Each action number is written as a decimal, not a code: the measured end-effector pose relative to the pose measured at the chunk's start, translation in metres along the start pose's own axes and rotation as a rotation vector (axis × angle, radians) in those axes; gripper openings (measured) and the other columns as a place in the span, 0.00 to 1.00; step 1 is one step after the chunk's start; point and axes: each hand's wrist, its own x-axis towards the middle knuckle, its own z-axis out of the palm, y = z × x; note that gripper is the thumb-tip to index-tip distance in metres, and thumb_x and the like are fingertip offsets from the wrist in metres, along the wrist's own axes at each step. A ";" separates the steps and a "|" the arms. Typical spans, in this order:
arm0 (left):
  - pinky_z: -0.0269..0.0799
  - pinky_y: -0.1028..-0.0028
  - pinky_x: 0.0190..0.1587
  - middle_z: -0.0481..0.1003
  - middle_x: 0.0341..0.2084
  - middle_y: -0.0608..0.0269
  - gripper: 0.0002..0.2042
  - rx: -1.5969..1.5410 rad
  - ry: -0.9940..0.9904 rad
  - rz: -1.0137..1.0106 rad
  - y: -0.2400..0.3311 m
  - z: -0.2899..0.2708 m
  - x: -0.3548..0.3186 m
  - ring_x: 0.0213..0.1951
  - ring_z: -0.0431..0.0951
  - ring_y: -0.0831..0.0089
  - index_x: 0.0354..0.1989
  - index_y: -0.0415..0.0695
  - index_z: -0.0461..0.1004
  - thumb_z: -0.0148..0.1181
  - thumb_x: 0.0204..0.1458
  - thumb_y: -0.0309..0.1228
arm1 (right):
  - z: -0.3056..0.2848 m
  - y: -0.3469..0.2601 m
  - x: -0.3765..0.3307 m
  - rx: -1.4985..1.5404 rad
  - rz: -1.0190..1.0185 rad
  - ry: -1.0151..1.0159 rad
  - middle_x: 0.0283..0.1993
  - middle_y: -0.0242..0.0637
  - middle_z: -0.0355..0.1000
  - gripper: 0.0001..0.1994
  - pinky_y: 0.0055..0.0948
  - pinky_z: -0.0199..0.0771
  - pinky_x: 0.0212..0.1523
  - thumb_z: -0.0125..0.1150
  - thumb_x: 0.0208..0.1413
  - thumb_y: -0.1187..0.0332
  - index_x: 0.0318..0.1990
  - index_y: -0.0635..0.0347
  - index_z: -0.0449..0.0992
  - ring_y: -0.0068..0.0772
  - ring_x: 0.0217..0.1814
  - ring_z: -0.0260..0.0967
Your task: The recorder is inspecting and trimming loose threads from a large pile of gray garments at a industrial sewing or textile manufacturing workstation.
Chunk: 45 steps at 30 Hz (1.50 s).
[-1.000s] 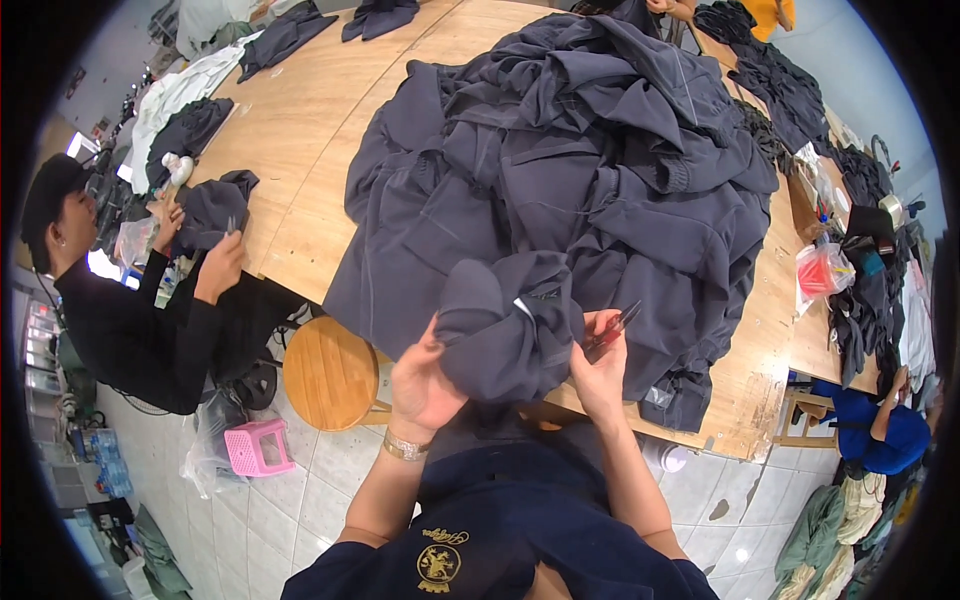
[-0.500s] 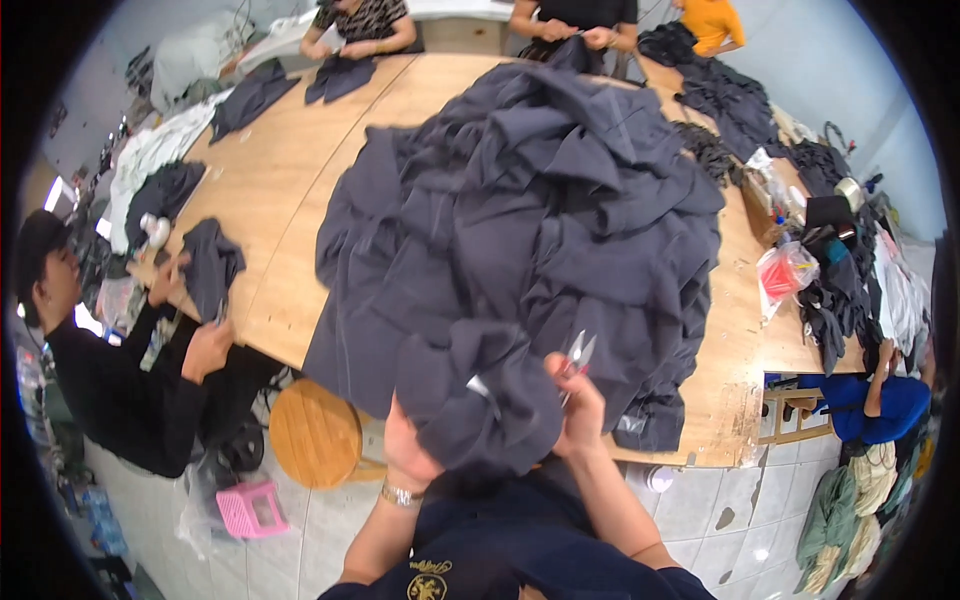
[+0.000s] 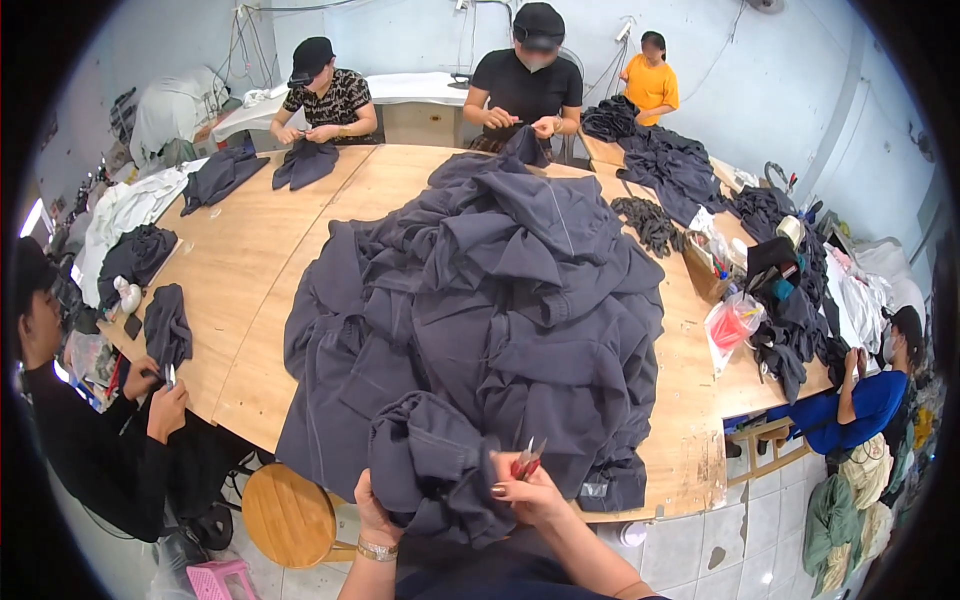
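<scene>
Left hand is curled round the lower left side of a bunched dark grey garment; most of its fingers disappear behind the cloth, so I can't tell how tightly they're closed; the garment itself is held up at the near edge of the big pile of matching grey clothes, and since it's the same colour it's tricky to see where one ends and the other begins — can't say if they touch. Right hand is closed around red-handled snips, blades pointing up and away with a gap between the tips; the handles are mostly buried in the fingers, and whether those fingers also pinch the garment's right side is hard to make out. The watch on the left wrist shows, but the person's body is mostly cut off by the lower edge; the pile covers the middle of the wooden table, and the table's edge hides part of the round wooden stool; the pink stool is chopped off at the bottom; over on the left a co-worker in black fades into the dark fisheye rim — something pointy is in that person's hand, too small to identify.
</scene>
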 end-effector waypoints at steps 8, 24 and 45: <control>0.72 0.73 0.43 0.76 0.33 0.61 0.13 0.167 -0.010 0.118 0.002 0.024 0.005 0.36 0.76 0.71 0.38 0.36 0.72 0.52 0.48 0.32 | 0.047 0.006 -0.005 0.688 0.491 0.481 0.27 0.38 0.71 0.15 0.37 0.71 0.46 0.47 0.59 0.60 0.22 0.57 0.66 0.38 0.34 0.71; 0.65 0.80 0.21 0.69 0.24 0.65 0.09 1.451 0.229 1.165 0.057 0.082 0.010 0.24 0.69 0.78 0.26 0.41 0.68 0.57 0.36 0.15 | 0.001 -0.068 0.020 -1.498 -0.726 0.653 0.17 0.37 0.54 0.11 0.30 0.56 0.18 0.65 0.31 0.80 0.15 0.62 0.65 0.34 0.16 0.56; 0.75 0.73 0.38 0.69 0.47 0.52 0.19 1.168 -0.302 0.610 0.101 0.189 0.051 0.40 0.77 0.68 0.48 0.41 0.67 0.59 0.46 0.21 | 0.003 -0.118 0.018 -0.641 -0.578 0.358 0.21 0.21 0.57 0.13 0.16 0.57 0.24 0.65 0.48 0.71 0.20 0.58 0.65 0.14 0.22 0.53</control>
